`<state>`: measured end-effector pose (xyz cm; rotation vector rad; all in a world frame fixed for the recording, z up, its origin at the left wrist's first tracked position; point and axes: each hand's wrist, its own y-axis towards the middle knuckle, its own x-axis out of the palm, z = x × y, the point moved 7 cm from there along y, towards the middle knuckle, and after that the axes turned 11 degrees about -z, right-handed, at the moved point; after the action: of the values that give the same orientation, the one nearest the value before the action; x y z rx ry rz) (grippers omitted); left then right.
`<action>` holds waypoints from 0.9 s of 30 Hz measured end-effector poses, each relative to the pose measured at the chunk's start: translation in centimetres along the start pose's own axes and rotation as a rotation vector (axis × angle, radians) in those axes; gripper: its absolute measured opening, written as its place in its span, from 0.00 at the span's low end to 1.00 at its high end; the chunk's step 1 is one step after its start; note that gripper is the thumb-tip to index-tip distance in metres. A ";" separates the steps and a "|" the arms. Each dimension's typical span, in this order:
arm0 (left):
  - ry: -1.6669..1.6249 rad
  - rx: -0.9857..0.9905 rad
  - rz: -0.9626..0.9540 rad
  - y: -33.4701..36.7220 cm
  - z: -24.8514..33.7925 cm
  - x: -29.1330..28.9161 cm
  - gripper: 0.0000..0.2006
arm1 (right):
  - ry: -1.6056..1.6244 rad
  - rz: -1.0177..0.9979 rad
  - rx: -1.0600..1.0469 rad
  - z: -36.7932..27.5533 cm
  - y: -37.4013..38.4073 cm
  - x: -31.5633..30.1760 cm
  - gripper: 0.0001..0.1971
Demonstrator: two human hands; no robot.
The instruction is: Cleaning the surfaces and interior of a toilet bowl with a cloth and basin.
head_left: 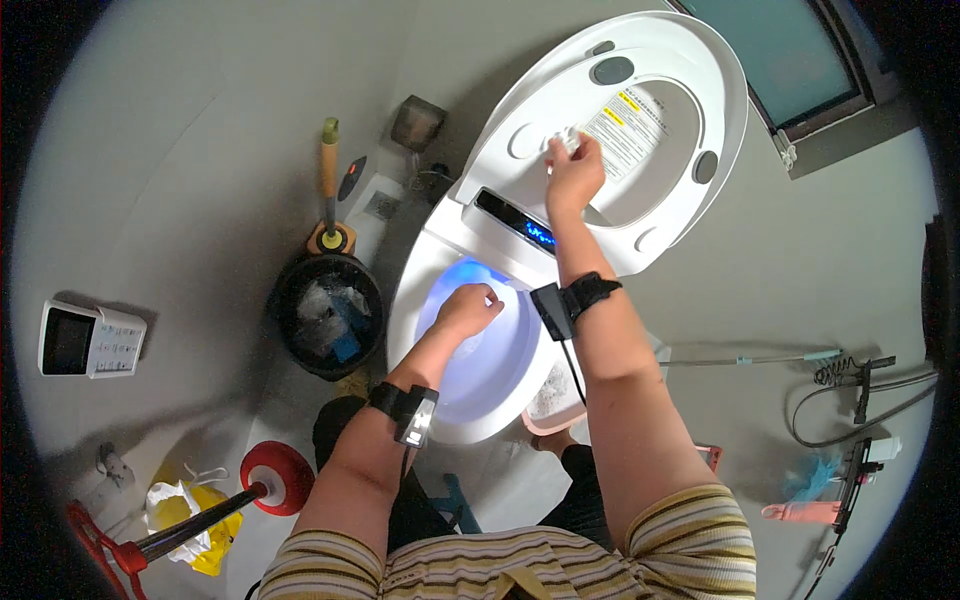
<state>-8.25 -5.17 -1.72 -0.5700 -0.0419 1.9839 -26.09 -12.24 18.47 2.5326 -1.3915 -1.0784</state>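
Observation:
A white toilet (405,290) with its lid (735,110) and seat (640,245) raised stands before me. My right hand (574,180) is up at the underside of the seat, its fingers pinched on a small crumpled white tissue (566,138). Most of that tissue is hidden by the fingers. Over the blue-lit bowl (490,385) hovers my left hand (468,311), fingers loosely curled in, with nothing visible in them. A dark display panel (512,218) with blue lit signs runs along the seat hinge. Dark straps with small devices circle both forearms.
Left of the toilet stand a black bin (330,320) with waste inside and a wooden-handled brush (329,170). A red plunger-like tool (278,478) leans at lower left. A pink basin (553,405) with suds sits right of the bowl. A white remote (92,340) hangs on the left wall.

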 end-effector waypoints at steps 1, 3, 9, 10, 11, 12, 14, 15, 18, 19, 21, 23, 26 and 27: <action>-0.003 -0.002 0.003 0.0 0.0 0.0 0.16 | 0.070 0.021 0.014 -0.5 0.8 -0.3 0.17; -0.035 -0.018 -0.007 0.0 -0.1 0.0 0.16 | -0.041 0.170 -0.212 -3.4 1.5 -1.5 0.16; -0.039 0.000 0.022 -0.1 -0.1 -0.1 0.15 | -0.216 -0.039 -0.463 -5.0 0.7 0.2 0.13; -0.041 -0.002 0.025 0.0 -0.3 0.0 0.15 | -0.207 -0.134 -0.485 -4.9 0.2 0.7 0.13; -0.031 0.005 0.014 0.1 -0.3 0.2 0.15 | -0.197 -0.229 -0.507 -4.7 -0.2 1.2 0.12; -0.022 0.015 -0.001 0.1 -0.1 0.4 0.15 | -0.211 -0.247 -0.530 -4.5 -0.4 1.1 0.13; -0.021 0.007 -0.003 0.1 0.0 0.6 0.15 | -0.258 -0.301 -0.618 -4.3 -1.1 1.0 0.13; -0.017 -0.001 -0.004 0.1 0.0 0.6 0.15 | -0.304 -0.354 -0.706 -4.5 -1.6 1.4 0.13; -0.003 0.006 -0.001 -0.2 0.3 0.5 0.15 | -0.393 -0.359 -0.842 -4.5 -2.5 1.8 0.12; -0.004 0.004 -0.002 -0.3 0.5 0.4 0.15 | -0.433 -0.353 -0.800 -4.4 -2.3 1.8 0.12; -0.010 -0.027 -0.003 -0.5 0.7 0.1 0.14 | -0.420 -0.269 -0.740 -4.9 -1.6 1.3 0.12; -0.004 -0.032 -0.007 -0.5 0.2 0.4 0.15 | -0.395 -0.320 -0.705 -5.3 -1.6 1.7 0.12; 0.006 -0.008 -0.016 -0.2 0.1 0.5 0.15 | -0.426 -0.359 -0.805 -4.9 -2.3 2.2 0.11; 0.008 0.010 -0.023 -0.3 0.3 0.6 0.15 | -0.412 -0.381 -0.798 -4.8 -2.5 2.2 0.10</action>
<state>-8.29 -4.48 -1.59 -0.5683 -0.0335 1.9587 -20.68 -13.71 19.95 2.0485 -0.3371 -1.8278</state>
